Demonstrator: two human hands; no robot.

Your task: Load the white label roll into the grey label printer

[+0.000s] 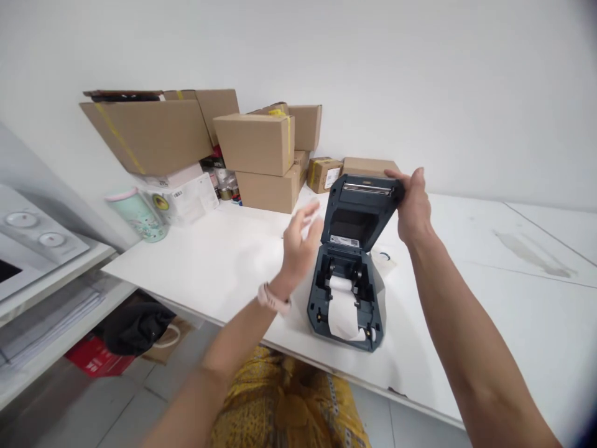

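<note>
A dark grey label printer (346, 311) stands near the front edge of the white table (214, 261), its lid (359, 208) tipped up and open. A white paper roll (342, 305) lies inside, its strip running out at the front. My right hand (413, 205) grips the lid's top right corner. My left hand (301, 239), a pale watch on its wrist, hovers just left of the lid with fingers spread and blurred, holding nothing.
Several cardboard boxes (254, 144) are stacked against the wall at the back left, with a mint tumbler (137, 214) and small jars beside them. A grey appliance (28, 239) sits on a shelf at the left. Bags lie on the floor below.
</note>
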